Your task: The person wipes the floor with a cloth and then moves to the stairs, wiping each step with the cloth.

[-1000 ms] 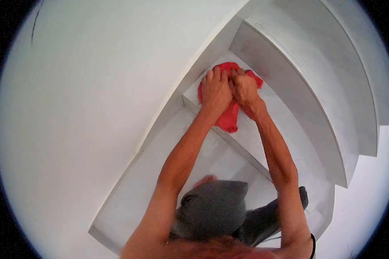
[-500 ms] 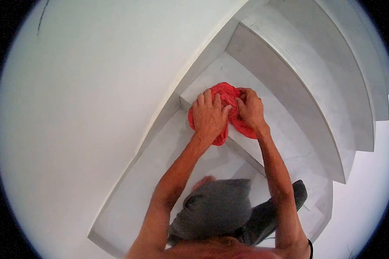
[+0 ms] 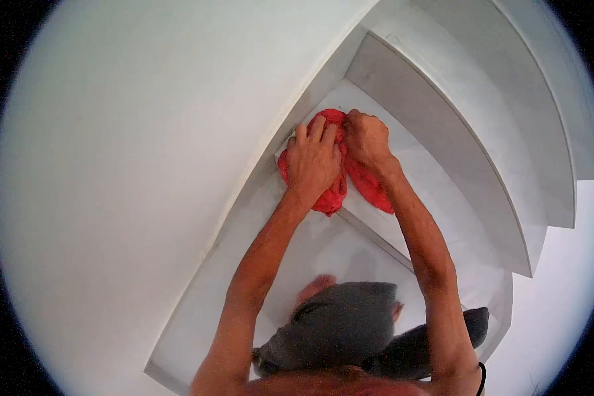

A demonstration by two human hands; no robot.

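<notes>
A bunched red cloth (image 3: 371,188) lies on a pale stair step, close to the wall at its narrow end. My left hand (image 3: 313,162) rests over the left part of the cloth, its fingers bent around the folds and slightly apart. Beside it, my right hand (image 3: 368,138) is closed in a fist on the cloth's upper right side. Part of the cloth trails from under the right hand toward the wrist, and another part hangs over the step's front edge. My palms hide the middle of the cloth.
Curved pale steps (image 3: 442,132) rise toward the upper right. A smooth white wall (image 3: 132,165) fills the left side. The step edge (image 3: 376,239) runs just below the cloth. My knee in dark grey trousers (image 3: 336,323) is on the lower step.
Both hands have shifted slightly up and left with the cloth, toward the wall corner. My right hand has turned and closed into a fist.
</notes>
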